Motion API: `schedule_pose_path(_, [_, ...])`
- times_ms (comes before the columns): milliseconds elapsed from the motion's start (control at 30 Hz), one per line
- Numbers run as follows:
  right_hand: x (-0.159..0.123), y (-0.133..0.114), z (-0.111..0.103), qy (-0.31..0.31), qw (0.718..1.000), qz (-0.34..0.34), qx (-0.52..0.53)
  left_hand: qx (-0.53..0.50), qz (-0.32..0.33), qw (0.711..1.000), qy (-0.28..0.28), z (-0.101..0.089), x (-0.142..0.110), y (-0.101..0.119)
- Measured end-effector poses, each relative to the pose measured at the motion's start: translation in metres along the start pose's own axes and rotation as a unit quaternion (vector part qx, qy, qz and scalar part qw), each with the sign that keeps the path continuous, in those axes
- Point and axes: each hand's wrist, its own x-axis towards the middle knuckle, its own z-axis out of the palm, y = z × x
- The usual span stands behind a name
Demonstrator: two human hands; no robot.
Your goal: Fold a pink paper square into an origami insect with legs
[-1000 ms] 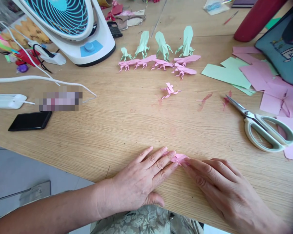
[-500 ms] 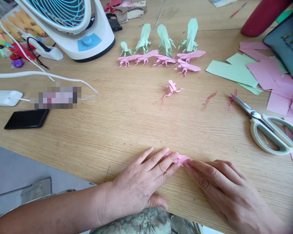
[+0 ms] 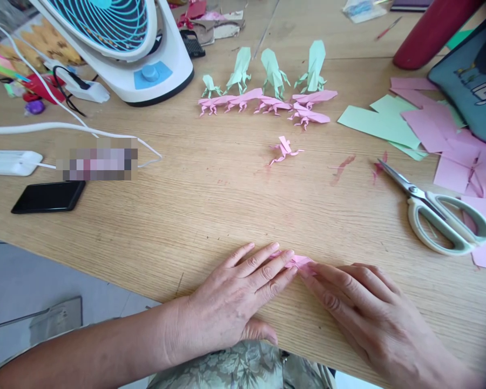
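A small piece of folded pink paper [image 3: 303, 261] lies on the table near its front edge, partly hidden by my fingers. My left hand [image 3: 243, 294] rests flat with fingers stretched out, their tips pressing on the paper's left part. At the paper's right end, the thumb and fingers of my right hand [image 3: 360, 308] pinch it. Beyond my hands a pink origami figure [image 3: 284, 148] with thin legs stands alone. Farther back are several pink origami insects [image 3: 310, 115] and, behind them, several green ones [image 3: 272, 70].
Scissors [image 3: 445, 213] lie at the right beside pink and green paper sheets [image 3: 380, 123]. A blue pouch [image 3: 470, 81] and a red cylinder [image 3: 435, 35] are at the back right. A white fan [image 3: 162, 70], a black phone [image 3: 48, 196] and white cables [image 3: 117, 133] occupy the left.
The view has shifted slightly. Both hands stay at the pink paper in nearly the same pose, the left still flat and the right still pinching its end.
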Motion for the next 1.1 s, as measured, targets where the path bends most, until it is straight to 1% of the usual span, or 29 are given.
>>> schedule_pose_path(167, [0.001,-0.001,0.000,0.007,1.000,0.000,-0.006,-0.004,-0.008,1.000,0.001,0.002,-0.001,0.000])
schedule_pose_path(433, [0.001,-0.005,0.001,-0.006,0.998,-0.021,-0.055,0.058,-0.018,0.998,0.003,-0.003,0.002,0.006])
schedule_pose_path(600, [0.002,-0.008,0.001,0.002,0.996,-0.020,-0.092,0.080,-0.013,0.997,0.007,-0.004,0.003,0.008])
schedule_pose_path(700, [0.000,-0.010,-0.001,0.006,0.993,-0.030,-0.112,0.080,-0.009,0.997,0.009,-0.004,0.002,0.008])
schedule_pose_path(833, [-0.003,-0.011,-0.003,0.004,0.993,-0.038,-0.113,0.067,-0.005,0.998,0.002,-0.004,0.002,0.006])
schedule_pose_path(1000, [-0.008,-0.012,-0.004,0.011,0.995,-0.025,-0.098,0.041,-0.001,0.999,0.009,-0.001,0.001,0.003])
schedule_pose_path(1100, [-0.006,-0.014,-0.003,0.020,0.995,-0.012,-0.101,0.030,0.012,0.999,0.014,0.001,0.000,-0.001])
